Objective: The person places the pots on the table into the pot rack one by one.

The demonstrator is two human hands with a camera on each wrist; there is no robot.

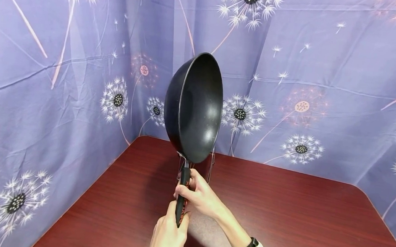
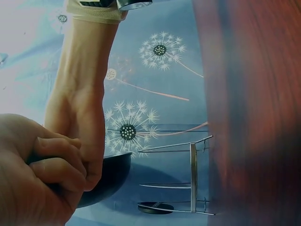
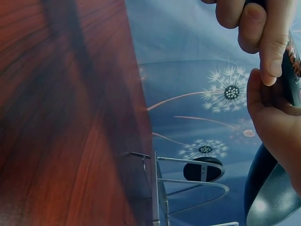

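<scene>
A deep black wok (image 1: 200, 108) is held up with its bowl on top, its inside turned to the right and its handle (image 1: 185, 174) pointing down. My left hand (image 1: 169, 232) grips the handle's lower end. Higher up, close under the bowl, my right hand (image 1: 200, 194) has its fingers and thumb around the same handle. Behind the wok a metal wire rack (image 3: 188, 181) stands on the table, mostly hidden in the head view. A dark oval piece (image 3: 203, 169) shows among its wires.
The dark red wooden table (image 1: 282, 206) carries the rack. Purple cloth walls (image 1: 291, 69) with a dandelion print enclose its left, back and right sides. Close to me, a pale patch (image 1: 204, 231) shows below the hands.
</scene>
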